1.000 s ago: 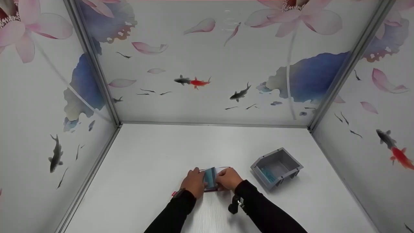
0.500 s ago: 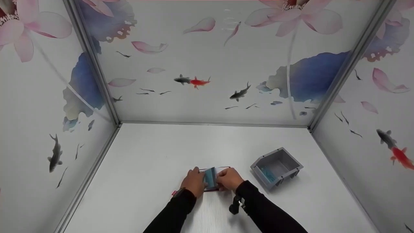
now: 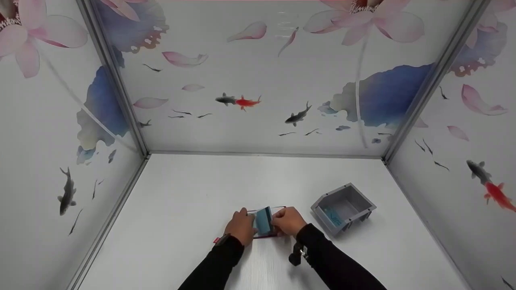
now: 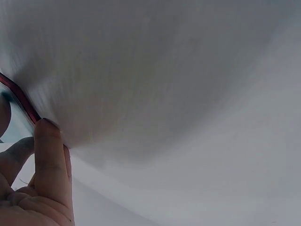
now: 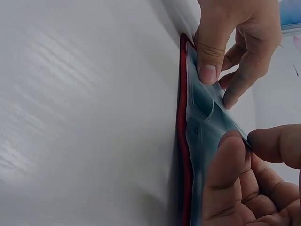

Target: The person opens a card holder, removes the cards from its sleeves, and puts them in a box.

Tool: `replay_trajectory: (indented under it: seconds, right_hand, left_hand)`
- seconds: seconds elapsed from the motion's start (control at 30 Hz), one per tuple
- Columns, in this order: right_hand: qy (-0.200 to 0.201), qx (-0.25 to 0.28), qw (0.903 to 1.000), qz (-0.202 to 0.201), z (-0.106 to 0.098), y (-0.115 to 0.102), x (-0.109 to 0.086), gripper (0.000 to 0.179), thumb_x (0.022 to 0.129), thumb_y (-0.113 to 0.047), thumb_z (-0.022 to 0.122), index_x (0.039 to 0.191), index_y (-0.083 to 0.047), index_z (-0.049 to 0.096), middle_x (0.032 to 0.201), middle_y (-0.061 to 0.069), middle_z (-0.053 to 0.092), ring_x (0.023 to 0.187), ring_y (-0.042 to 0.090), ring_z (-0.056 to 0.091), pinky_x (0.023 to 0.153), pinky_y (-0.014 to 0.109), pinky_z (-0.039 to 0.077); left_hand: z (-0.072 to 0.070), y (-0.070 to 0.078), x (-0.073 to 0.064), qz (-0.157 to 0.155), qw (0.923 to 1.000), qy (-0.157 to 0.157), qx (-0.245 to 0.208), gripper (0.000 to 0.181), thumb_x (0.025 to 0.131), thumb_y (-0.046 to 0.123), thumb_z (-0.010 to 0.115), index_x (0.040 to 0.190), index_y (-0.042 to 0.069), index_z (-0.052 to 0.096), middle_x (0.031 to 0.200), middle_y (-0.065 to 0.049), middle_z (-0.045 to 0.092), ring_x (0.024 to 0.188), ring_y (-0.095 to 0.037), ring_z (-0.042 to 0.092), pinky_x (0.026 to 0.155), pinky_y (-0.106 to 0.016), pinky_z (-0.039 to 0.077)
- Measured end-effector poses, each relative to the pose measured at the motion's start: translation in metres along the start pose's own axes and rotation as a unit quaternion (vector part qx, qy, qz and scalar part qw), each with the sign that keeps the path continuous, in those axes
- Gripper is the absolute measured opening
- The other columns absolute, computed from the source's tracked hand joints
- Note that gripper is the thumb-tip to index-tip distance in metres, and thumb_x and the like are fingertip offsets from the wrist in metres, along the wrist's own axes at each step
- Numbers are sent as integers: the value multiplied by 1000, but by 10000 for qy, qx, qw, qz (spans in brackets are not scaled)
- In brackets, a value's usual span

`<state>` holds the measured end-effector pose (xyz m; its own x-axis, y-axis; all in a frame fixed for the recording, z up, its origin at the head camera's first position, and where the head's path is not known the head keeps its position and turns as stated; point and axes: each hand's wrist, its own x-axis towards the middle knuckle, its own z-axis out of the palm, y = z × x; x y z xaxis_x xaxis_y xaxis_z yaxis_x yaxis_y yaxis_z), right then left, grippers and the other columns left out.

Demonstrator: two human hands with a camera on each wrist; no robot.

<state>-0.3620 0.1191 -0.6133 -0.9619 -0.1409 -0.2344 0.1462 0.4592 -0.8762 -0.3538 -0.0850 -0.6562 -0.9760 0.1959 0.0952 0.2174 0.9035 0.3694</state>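
The blue flap (image 3: pixel 263 222) had lifted slightly higher — the right hand (image 3: pixel 289 221) pinched its edge closed-fingered, the left hand (image 3: pixel 241 227) gripped the wallet (image 5: pixel 184 113), so the opening seemed to progress.

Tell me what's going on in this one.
A person is handling a red-edged, wallet-like holder that lies open on a white table. Their left grip holds one side of it, while the right grip pinches an edge of its blue inner layer. A grey plastic bin stands apart, to the right.
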Motion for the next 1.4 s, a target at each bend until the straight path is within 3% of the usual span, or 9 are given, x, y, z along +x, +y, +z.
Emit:
replay_trajectory:
  seconds: [0.53, 0.83, 1.1, 1.4]
  right_hand:
    - [12, -218, 9991, -363, -11, -2, 2, 15, 102, -4, 70, 103, 2, 84, 77, 7, 76, 63, 14, 69, 66, 31, 64]
    - [117, -418, 9972, -609, -20, -11, -6, 17, 102, -3, 69, 109, 5, 83, 81, 11, 78, 65, 16, 70, 65, 36, 64]
    - [75, -463, 9954, -836, -30, -11, -8, 18, 104, -2, 69, 113, 6, 81, 86, 17, 80, 70, 28, 75, 66, 37, 61]
    - [264, -398, 9962, -732, -50, -11, -15, 18, 103, -4, 69, 112, 5, 83, 91, 18, 80, 70, 22, 70, 62, 31, 56]
  left_hand:
    - [-1, 0, -3, 11, 10000, 9, -33, 41, 100, 24, 89, 134, 3, 80, 131, -17, 68, 113, -32, 66, 95, -50, 62]
    - [-4, 2, -6, 96, 9999, 108, 11, 38, 100, 23, 89, 131, 2, 80, 129, -18, 68, 110, -31, 66, 93, -49, 63]
    - [-4, 2, -9, 217, 9992, 269, 179, 36, 100, 23, 89, 128, 3, 80, 125, -17, 69, 108, -31, 66, 90, -47, 63]
    - [-7, 6, -11, 195, 9994, 243, 166, 38, 99, 22, 90, 130, 2, 80, 124, -18, 68, 108, -31, 66, 89, -47, 63]
